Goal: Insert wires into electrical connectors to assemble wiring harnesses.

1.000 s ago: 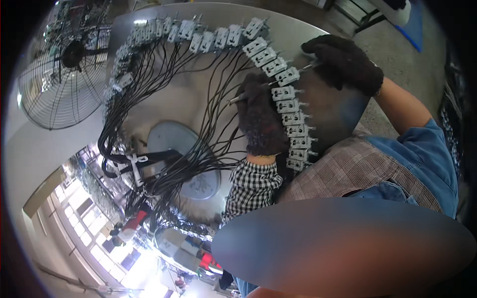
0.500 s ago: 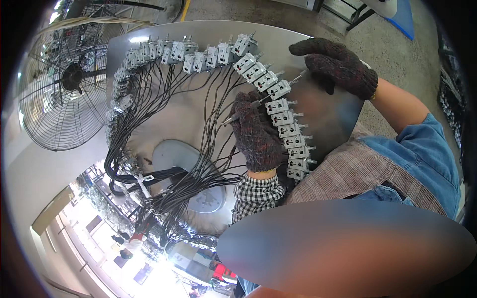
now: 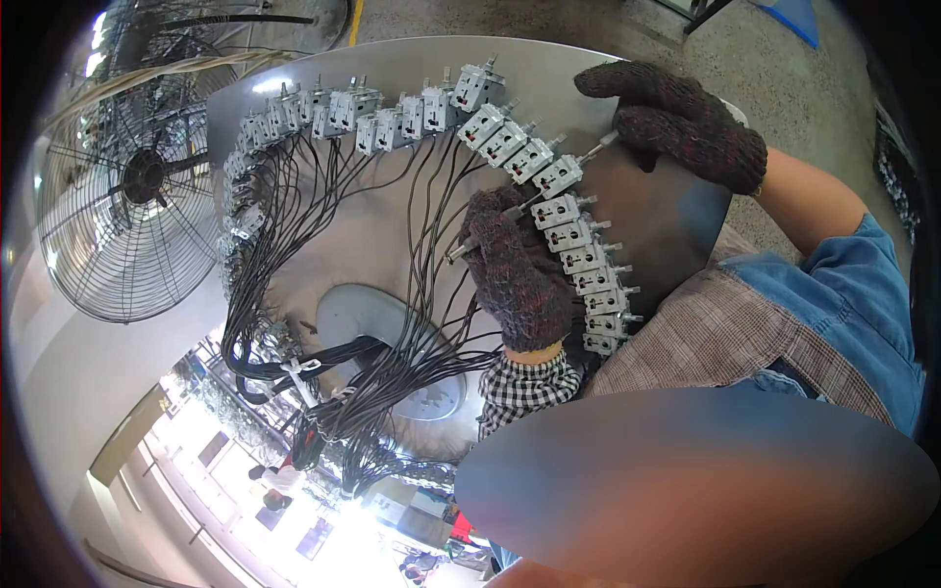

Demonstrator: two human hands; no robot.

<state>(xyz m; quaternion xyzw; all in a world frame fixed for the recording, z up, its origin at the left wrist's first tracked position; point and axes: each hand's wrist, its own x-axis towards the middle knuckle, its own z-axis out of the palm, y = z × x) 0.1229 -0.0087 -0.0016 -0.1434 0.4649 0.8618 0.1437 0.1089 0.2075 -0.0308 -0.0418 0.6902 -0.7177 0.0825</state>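
Note:
My left hand (image 3: 510,269), in a dark knitted glove, is closed round a thin metal rod (image 3: 463,249) that pokes out on both sides of the fist. Beside it runs a curved row of small grey metal switch-like units (image 3: 565,236) with short shafts. Another slim shaft (image 3: 594,151) lies in line with the rod, past one unit (image 3: 558,175); whether they are one piece I cannot tell. My right hand (image 3: 676,122), gloved alike, has fingers apart, its lower fingers at or against that shaft's end. Black cables (image 3: 421,206) trail from the units across the metal table (image 3: 372,230).
More grey units (image 3: 351,105) line the table's far and left edges. Cables are gathered with a white tie (image 3: 297,370) by a grey oval plate (image 3: 343,314). At left stands a large wire-caged fan (image 3: 127,235). A blue sheet (image 3: 792,22) is on the far right floor.
The whole view has shifted slightly, so table, units and both hands sit a little farther right. My right hand's lower fingers look slightly closer to the shaft's end. My left hand keeps its grip.

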